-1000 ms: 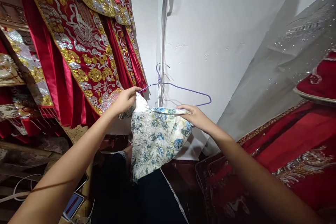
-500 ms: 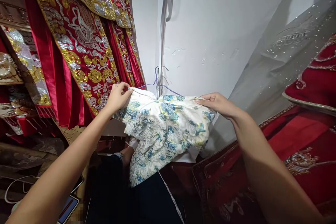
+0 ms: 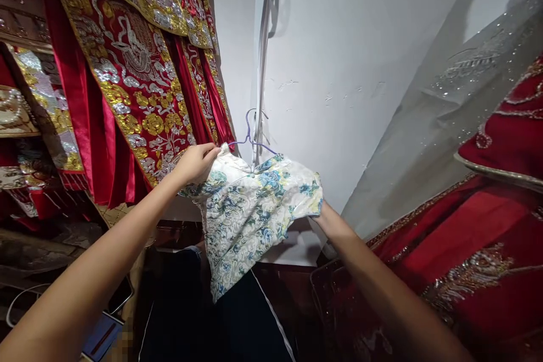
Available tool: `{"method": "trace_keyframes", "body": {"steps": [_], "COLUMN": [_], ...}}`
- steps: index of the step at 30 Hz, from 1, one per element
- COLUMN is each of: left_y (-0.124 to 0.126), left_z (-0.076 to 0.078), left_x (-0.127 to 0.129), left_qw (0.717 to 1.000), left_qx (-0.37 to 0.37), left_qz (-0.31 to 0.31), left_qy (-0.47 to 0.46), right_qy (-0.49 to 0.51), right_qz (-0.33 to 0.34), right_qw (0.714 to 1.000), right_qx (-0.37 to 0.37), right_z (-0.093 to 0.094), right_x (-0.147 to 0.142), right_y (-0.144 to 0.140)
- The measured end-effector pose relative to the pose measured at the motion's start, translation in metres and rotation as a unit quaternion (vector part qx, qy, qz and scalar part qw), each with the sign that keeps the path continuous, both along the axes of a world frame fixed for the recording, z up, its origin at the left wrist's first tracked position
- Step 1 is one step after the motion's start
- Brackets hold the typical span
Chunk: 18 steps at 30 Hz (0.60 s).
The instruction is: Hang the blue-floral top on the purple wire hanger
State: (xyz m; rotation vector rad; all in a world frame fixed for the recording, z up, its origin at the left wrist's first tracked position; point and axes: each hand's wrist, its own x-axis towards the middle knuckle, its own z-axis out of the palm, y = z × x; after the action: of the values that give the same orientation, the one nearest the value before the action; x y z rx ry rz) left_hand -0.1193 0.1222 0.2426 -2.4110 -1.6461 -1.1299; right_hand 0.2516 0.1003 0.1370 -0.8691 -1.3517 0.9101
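Floral garment (image 3: 250, 203) hung on a purple wire hanger (image 3: 250, 133); left hand (image 3: 195, 163) pinched its shoulder edge beside red embroidered robes (image 3: 127, 79), right hand (image 3: 328, 218) gripped its opposite edge; white wall (image 3: 339, 56) behind.

White scuffed wall (image 3: 360, 39); red embroidered hangings (image 3: 127, 68) left.

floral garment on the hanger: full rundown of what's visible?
The floral garment is white, glossy-looking fabric printed with blue, green and yellow flowers. It hangs crumpled on a thin purple wire hanger in front of the white wall, tapering to a point below. The left hand pinches its upper left corner; the right hand grips its right edge, fingers hidden behind the cloth.
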Motion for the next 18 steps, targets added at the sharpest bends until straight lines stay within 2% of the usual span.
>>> {"method": "trace_keyframes", "body": {"steps": [2,6,9,13,15,17,18], "left_y": [-0.001,0.001,0.005,0.001,-0.005,-0.013,-0.018], "left_z": [-0.007,-0.020,-0.028,-0.036,-0.036,-0.035,-0.033], "left_x": [-0.007,-0.017,-0.024,-0.030,-0.027,-0.021,-0.017], "left_qw": [1.000,1.000,0.999,0.994,0.992,0.993,0.993], "left_qx": [-0.002,0.016,0.005,-0.042,-0.043,-0.033,-0.027], "left_qz": [-0.005,0.003,0.025,0.035,0.027,0.012,0.003], "left_qy": [-0.005,-0.016,-0.029,-0.099,-0.120,-0.117,-0.114], "right_qy": [0.044,0.142,0.139,0.117,0.089,0.027,-0.013], "right_qz": [0.032,0.052,0.055,0.079,0.114,0.202,0.263], "right_qw": [0.998,0.988,0.989,0.989,0.988,0.979,0.965], "right_qx": [-0.018,-0.036,-0.007,0.044,0.050,0.027,0.011], "right_z": [0.012,0.039,0.067,0.110,0.124,0.127,0.123], "right_x": [0.007,0.020,0.018,-0.012,-0.034,-0.058,-0.070], "right_y": [0.009,0.019,0.020,0.010,-0.005,-0.027,-0.040]}}
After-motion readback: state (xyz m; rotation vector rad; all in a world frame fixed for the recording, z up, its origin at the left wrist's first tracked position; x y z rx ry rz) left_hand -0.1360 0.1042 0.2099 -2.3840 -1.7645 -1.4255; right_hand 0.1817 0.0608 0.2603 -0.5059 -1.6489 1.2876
